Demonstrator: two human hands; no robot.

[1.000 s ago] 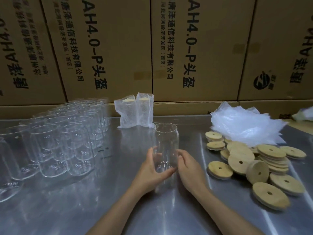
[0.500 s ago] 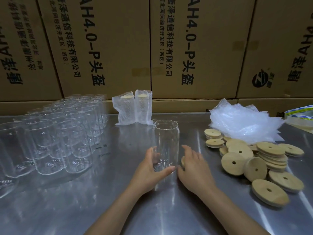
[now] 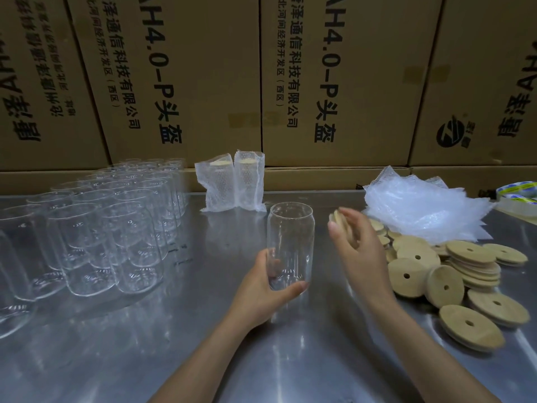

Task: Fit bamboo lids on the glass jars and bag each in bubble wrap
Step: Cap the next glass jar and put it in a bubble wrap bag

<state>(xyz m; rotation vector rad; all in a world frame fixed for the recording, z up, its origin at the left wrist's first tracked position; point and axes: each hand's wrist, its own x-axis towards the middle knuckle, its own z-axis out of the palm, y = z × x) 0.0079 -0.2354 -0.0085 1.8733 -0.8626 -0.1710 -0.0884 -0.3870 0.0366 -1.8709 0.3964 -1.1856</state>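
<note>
The clear upright glass jar (image 3: 290,245), standing mid-table, is gripped low by the curled left hand (image 3: 263,289). A round bamboo lid (image 3: 338,220) is pinched, raised beside the jar's rim, by the right hand (image 3: 359,245); the lid is blurred and largely hidden by fingers.

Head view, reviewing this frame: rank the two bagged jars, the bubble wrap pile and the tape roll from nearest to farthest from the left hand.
Measured from the left hand, which grips the open jar:
1. Bagged jars, straight behind it by the boxes.
2. Bubble wrap pile, back right, past the lids.
3. Tape roll, at the far right edge.
</note>
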